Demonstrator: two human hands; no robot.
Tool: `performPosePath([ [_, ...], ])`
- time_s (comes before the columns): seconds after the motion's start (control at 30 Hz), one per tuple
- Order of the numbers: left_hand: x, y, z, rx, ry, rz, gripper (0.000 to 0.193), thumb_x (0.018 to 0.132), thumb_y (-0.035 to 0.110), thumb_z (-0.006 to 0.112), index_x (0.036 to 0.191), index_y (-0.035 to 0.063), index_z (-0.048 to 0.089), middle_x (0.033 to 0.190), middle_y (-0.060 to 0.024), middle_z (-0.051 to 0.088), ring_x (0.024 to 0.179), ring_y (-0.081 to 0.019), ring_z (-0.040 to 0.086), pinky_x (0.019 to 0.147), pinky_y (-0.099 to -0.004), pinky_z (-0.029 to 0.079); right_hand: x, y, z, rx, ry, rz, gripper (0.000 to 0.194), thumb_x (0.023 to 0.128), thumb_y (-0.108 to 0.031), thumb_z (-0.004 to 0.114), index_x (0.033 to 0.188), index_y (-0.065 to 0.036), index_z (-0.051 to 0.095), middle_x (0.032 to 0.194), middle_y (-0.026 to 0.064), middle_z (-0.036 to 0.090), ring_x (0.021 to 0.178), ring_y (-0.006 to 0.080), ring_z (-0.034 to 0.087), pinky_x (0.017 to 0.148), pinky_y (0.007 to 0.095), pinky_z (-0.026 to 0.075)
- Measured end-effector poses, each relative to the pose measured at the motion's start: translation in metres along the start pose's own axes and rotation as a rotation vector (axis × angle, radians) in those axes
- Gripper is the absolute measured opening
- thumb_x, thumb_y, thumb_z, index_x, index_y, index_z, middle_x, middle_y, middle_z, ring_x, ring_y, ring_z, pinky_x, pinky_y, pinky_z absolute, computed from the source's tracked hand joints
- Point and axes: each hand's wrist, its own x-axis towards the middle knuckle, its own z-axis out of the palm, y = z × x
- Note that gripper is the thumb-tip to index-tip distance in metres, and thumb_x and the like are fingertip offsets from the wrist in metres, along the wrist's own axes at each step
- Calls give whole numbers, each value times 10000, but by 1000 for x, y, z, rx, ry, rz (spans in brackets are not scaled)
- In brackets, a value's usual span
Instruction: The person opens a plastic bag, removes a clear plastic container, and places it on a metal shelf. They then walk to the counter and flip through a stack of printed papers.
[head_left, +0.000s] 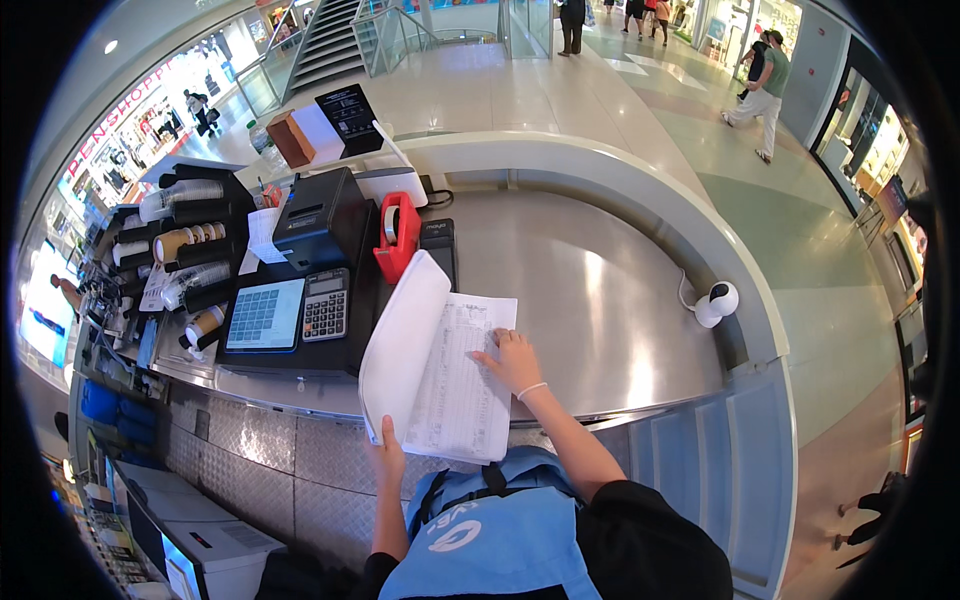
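A stack of printed paper forms (465, 390) lies partly on the stainless-steel counter (592, 285), its lower end over the front edge. Folded-back white sheets (405, 337) curl up along its left side. My left hand (386, 450) grips the lower left edge of these sheets, thumb on top. My right hand (514, 360) rests on the right part of the open page, fingers spread and nothing held. Past the top of the papers are a red tape dispenser (397, 236) and a black card terminal (439, 247). A desk calculator (325, 304) lies to the left.
Left of the calculator is a tablet (265, 315), with a black receipt printer (322, 217) behind. Cup dispensers (199, 247) crowd the far left. A white camera (716, 304) stands near the curved counter wall (720, 225). People walk beyond it.
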Motion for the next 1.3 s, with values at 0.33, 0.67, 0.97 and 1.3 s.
performPosePath([
  [0.33,-10,28,-9,-106,-443,379,1086,629,401,889,1451,-29,324,1410,-176,446,1314,-257,431,1081,-389,353,38,-60,4,1280,-625,375,308,941,-226,617,1106,33,589,916,67,639,702,133,667,567,272,584],
  [0.67,7,27,-25,67,190,318,255,928,71,629,1121,-92,596,1059,-185,664,984,-272,642,872,-360,483,31,-65,18,-82,-249,-341,545,967,-440,520,1316,-22,518,1410,200,464,1345,327,419,1102,475,340],
  [0.97,9,27,-36,36,124,264,251,924,100,642,1088,-88,614,1050,-184,667,976,-264,641,865,-372,481,35,5,49,150,118,-300,613,929,-430,570,1379,-31,455,1439,206,423,1364,350,355,1123,486,267],
  [1.3,-10,13,-27,57,18,174,295,968,172,583,1146,-61,610,1086,-190,670,1012,-281,640,883,-376,475,154,43,-20,260,-635,49,559,760,-417,796,1112,-12,641,982,130,685,893,228,674,719,371,549],
])
